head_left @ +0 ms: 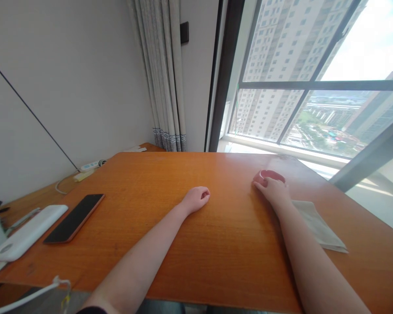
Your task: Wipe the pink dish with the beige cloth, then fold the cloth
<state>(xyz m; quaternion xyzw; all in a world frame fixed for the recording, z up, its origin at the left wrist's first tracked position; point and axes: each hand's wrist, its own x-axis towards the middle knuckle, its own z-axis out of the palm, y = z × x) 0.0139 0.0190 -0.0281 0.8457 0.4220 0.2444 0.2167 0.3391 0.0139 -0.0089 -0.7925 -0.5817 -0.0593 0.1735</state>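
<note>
My left hand rests on the wooden table in a loose fist near the middle. Nothing shows in its curled fingers. Farther to the right, my right hand grips the near side of a small pink bowl, thumb at its left. The bowl stands on the table, its near wall partly covered by the hand. A folded pale grey cloth lies flat just right of my right wrist, and the forearm covers part of its left edge.
On the left of the table lie a dark-screened phone and a white power bank. A power strip sits by the wall. A white cable hangs at the front left. Beyond the table is a large window.
</note>
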